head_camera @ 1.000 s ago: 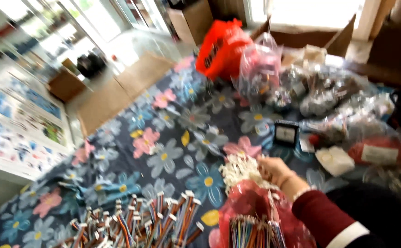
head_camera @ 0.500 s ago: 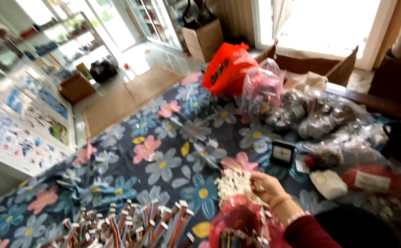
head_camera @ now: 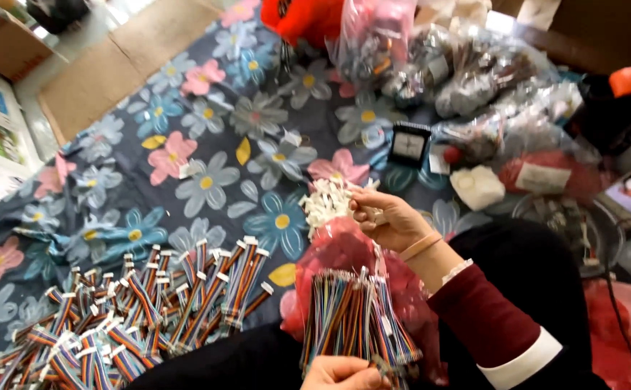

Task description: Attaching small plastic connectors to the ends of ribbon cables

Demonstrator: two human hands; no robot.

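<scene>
Gripping a thick bundle of multicoloured ribbon-wire leads (head_camera: 355, 318) near its lower end, the person's left hand (head_camera: 341, 374) is closed round the wires at the bottom edge of the head view, while the right hand (head_camera: 388, 217) closes its fingertips on the cluster of small white plastic connectors (head_camera: 328, 201) at the bundle's far end. The bundle rises from the lap over a crumpled pink plastic bag (head_camera: 337, 253), which lies partly beneath it. To the left, a heap of short rainbow-striped cable pieces with white plugs (head_camera: 135, 310) lies on the dark blue cloth printed with large flowers (head_camera: 207, 144). Beyond the right hand sit a small black square device with a pale face (head_camera: 408, 144), a white blocky object (head_camera: 478, 186) and a pile of clear plastic bags of parts (head_camera: 474, 79), with an orange bag (head_camera: 305, 18) at the top. The risk appears to be tangling: a pull on one connector while the left hand grips tight could drag neighbouring leads out of line or snag a plug, and a loosened grip could let the bundle fan out and spill into the heap alongside, mixing the two lots
</scene>
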